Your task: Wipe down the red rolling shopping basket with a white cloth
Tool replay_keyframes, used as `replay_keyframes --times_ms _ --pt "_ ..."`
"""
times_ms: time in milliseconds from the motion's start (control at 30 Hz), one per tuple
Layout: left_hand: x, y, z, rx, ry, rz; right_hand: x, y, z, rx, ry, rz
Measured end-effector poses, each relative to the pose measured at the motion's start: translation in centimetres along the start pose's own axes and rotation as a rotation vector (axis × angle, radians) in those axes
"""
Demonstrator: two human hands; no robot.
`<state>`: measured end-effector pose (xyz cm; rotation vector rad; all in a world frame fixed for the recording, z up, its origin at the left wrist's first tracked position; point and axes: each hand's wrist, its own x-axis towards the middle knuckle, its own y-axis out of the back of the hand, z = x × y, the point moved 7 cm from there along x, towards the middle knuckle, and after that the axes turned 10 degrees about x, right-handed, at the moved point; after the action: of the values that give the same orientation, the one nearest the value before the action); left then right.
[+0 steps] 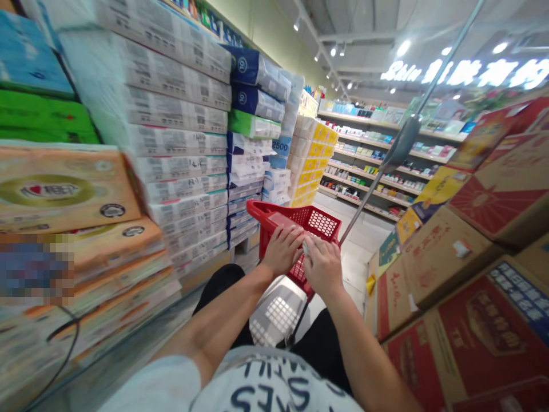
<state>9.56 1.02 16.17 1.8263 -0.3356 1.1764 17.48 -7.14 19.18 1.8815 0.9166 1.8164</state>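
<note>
A red plastic rolling shopping basket [322, 222] with lattice walls stands in front of my legs. Its red handle bar [257, 210] runs across, under both hands. My left hand [282, 249] is closed over the bar, fingers curled on its top. Right beside it, my right hand [323, 268] is also closed over the bar. Something small and whitish [306, 247] shows between the two hands; its kind cannot be made out. The inside of the basket is largely hidden by my hands.
Tall stacks of wrapped paper packs [180, 143] line the left, with orange tissue packs [64, 186] nearer. Cardboard cartons [450, 246] are piled on the right. A slanting metal pole [364, 200] rises beside the basket. Stocked shelves [377, 143] stand beyond the pale floor.
</note>
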Motion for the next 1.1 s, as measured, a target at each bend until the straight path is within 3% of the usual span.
replay_keyframes --times_ms 167,367,600,767,933,1100 --pt "-0.4 0.2 -1.5 0.0 0.005 0.034 -1.0 0.9 1.4 0.014 -0.017 -0.039" --pt "0.3 0.5 -2.5 -0.03 0.18 0.022 0.5 -1.2 -0.2 -0.004 -0.025 -0.073" --pt "0.4 0.4 -3.7 0.028 0.178 0.009 -0.3 -1.1 1.3 0.094 0.15 -0.013" --pt "0.4 -0.5 -3.2 0.002 0.258 0.036 0.2 -1.4 1.5 0.111 0.11 0.041" --pt "0.7 -0.8 -2.4 0.015 0.18 -0.054 1.8 -2.7 -0.3 -0.025 0.026 -0.01" --pt "0.7 -0.6 -2.2 0.014 0.173 -0.055 -0.3 -1.1 2.5 0.046 0.042 0.073"
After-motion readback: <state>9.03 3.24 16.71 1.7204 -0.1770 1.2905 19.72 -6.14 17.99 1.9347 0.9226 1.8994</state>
